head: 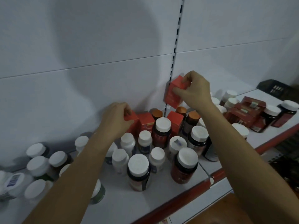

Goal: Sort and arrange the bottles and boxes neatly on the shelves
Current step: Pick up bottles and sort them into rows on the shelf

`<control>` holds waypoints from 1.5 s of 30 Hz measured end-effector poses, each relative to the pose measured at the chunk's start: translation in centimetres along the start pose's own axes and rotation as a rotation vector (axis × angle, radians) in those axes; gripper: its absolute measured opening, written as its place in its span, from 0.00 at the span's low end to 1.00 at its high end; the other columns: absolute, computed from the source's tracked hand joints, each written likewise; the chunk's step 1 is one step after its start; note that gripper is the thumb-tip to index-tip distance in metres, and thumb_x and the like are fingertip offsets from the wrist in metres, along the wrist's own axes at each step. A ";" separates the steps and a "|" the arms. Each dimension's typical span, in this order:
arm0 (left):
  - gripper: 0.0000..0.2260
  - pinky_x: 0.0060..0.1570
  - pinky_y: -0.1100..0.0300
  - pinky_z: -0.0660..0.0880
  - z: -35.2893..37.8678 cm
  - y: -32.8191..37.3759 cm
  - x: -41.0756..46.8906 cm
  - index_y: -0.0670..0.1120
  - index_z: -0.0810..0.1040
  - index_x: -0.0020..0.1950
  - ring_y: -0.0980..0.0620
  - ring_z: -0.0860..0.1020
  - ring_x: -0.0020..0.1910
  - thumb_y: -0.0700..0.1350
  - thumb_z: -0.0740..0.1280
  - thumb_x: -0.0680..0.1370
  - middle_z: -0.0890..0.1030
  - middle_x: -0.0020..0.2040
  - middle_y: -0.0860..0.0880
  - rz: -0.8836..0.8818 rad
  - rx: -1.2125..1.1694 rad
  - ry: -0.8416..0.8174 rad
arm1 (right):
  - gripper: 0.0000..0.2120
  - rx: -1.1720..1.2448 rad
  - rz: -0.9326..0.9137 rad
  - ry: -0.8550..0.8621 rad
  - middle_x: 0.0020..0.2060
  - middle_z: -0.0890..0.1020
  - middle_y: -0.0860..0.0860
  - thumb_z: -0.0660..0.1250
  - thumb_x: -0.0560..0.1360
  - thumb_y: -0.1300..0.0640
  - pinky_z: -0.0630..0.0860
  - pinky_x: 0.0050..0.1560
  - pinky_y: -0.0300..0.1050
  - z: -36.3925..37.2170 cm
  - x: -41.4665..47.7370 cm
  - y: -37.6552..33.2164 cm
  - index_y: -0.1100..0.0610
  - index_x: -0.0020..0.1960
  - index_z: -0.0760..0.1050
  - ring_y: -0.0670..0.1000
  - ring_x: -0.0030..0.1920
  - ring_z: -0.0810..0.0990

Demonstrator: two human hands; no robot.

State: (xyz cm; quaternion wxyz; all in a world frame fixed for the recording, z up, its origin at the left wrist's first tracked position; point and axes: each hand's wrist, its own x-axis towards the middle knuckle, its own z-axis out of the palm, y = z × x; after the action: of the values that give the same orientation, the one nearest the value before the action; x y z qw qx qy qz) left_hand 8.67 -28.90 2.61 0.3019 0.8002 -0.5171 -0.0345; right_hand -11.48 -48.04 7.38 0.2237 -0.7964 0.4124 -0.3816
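Observation:
My right hand (195, 90) grips a red box (172, 96), tilted and lifted above the shelf next to the slotted upright. My left hand (115, 119) holds another red box (134, 122) that stands at the back of the shelf against the wall. Two more red boxes (145, 121) (175, 120) stand beside it in the back row. Several white-capped bottles (161, 131) crowd the white shelf (163, 189) in front, some dark, some white. Orange-capped bottles (157, 113) stand at the back.
Dark red boxes (246, 110) lie stacked on the right shelf section with more dark bottles (271, 117). The shelf has a red front edge (215, 175). A slotted metal upright (177, 34) splits the white back wall. A dark crate (273, 88) sits far right.

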 end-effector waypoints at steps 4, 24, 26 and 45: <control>0.09 0.52 0.52 0.77 0.2 -0.3 0.0 0.48 0.82 0.47 0.50 0.79 0.48 0.42 0.78 0.70 0.82 0.48 0.50 -0.038 -0.016 -0.063 | 0.16 -0.116 -0.041 -0.088 0.46 0.79 0.51 0.77 0.67 0.52 0.64 0.36 0.35 1.3 0.9 0.1 0.52 0.46 0.71 0.53 0.47 0.76; 0.14 0.64 0.51 0.71 -2.9 -2.3 -2.4 0.46 0.81 0.64 0.48 0.75 0.64 0.50 0.62 0.83 0.79 0.65 0.49 0.224 0.164 -0.372 | 0.22 -0.361 0.028 -0.122 0.48 0.74 0.55 0.76 0.69 0.41 0.67 0.44 0.47 4.5 -2.2 -0.9 0.55 0.47 0.70 0.56 0.45 0.73; 0.15 0.65 0.48 0.71 -3.6 -2.3 -2.7 0.44 0.80 0.63 0.47 0.74 0.65 0.50 0.61 0.84 0.78 0.65 0.48 0.223 0.200 -0.402 | 0.24 -0.463 0.063 -0.234 0.51 0.77 0.58 0.73 0.71 0.38 0.71 0.47 0.50 4.8 -2.5 -1.2 0.56 0.52 0.72 0.59 0.51 0.75; 0.20 0.69 0.45 0.67 -31.1 -25.3 -21.6 0.54 0.68 0.76 0.43 0.67 0.72 0.54 0.59 0.84 0.68 0.77 0.49 -0.405 0.573 -0.190 | 0.20 -0.694 -0.587 -0.680 0.59 0.79 0.55 0.63 0.79 0.41 0.74 0.53 0.51 20.0 -12.9 -31.6 0.53 0.63 0.73 0.60 0.57 0.78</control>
State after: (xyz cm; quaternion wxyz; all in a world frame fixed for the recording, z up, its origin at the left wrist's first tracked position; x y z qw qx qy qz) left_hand 30.47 10.51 9.27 0.0033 0.9317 -0.3625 -0.0214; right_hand 14.98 -18.84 10.93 -0.0465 -0.9826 0.1796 0.0080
